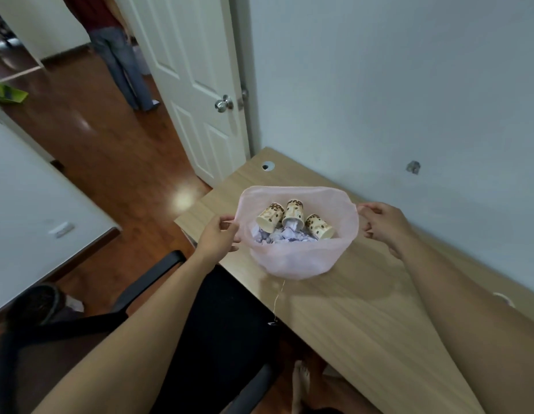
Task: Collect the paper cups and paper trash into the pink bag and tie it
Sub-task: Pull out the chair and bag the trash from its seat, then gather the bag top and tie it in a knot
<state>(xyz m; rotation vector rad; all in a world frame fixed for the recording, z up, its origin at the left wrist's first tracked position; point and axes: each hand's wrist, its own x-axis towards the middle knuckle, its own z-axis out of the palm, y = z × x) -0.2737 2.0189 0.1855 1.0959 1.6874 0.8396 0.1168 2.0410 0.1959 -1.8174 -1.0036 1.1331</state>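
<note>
Pinched at left and right rim by the left hand [218, 234] and right hand [380, 224], the pink bag [298, 258] is held open; paper cups [294, 216] could spill if tilted before tying.

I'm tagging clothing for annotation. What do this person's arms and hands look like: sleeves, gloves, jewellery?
The left forearm and right forearm are bare, with no sleeve in view. The left hand and right hand wear no gloves; no watch, bracelet or ring shows.
</note>
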